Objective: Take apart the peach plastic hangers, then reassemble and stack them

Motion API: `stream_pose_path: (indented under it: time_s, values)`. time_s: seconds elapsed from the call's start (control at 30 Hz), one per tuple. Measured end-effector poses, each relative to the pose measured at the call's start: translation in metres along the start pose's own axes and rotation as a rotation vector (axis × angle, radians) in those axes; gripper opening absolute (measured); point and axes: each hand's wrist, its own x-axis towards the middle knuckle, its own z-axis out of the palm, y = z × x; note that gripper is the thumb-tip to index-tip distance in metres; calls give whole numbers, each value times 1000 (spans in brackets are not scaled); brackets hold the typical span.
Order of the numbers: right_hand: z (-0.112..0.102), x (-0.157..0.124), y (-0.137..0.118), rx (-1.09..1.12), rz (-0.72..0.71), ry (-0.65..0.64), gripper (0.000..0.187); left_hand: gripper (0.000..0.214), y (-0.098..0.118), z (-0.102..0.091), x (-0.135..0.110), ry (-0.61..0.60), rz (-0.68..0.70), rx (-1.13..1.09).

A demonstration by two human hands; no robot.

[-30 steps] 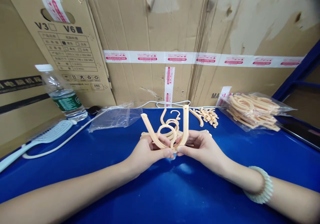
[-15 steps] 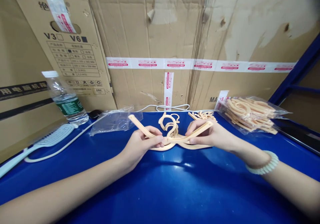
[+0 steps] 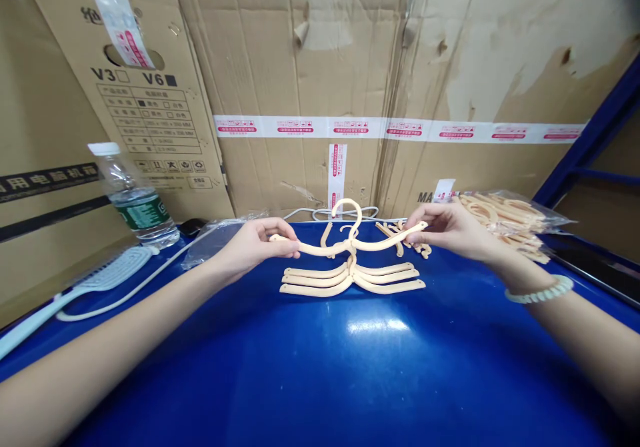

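A cream plastic clothes hanger is held up between my two hands, its hook pointing upward. My left hand pinches the tip of its left arm, fingers closed. At the other end, the fingers of my right hand close on the tip of the right arm. Below and just in front, several similar hangers lie in a row on the blue table, their arms spread to both sides. Their hooks are mostly hidden behind the held hanger. Loose cream hanger parts lie behind, near my right hand.
Clear bags of cream parts lie at the right rear, beside a dark flat device. On the left are a water bottle, a pale blue hairbrush, a white cable and a crumpled plastic bag. Cardboard walls the back.
My hands have moved apart to the tips of the hanger's arms. The hanger has turned flatter with its hook up, uncovering the row of hangers below.
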Motion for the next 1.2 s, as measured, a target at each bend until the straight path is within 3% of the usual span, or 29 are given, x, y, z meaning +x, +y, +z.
stream_pose_path:
  time_s: [0.17, 0.53, 0.87, 1.2]
  values:
    - [-2, 2, 5, -56, 36, -122, 28, 11, 0, -7, -2, -204, 84, 351]
    - [-9, -6, 7, -68, 240, -636, 21, 12, 2, -2, -8, -480, 218, 774]
    - [1, -7, 8, -148, 531, -772, 35, 5, 3, 10, -18, -536, 355, 1049]
    - [6, -8, 10, -261, 472, -751, 28, 6, 3, 12, -18, -543, 452, 1147]
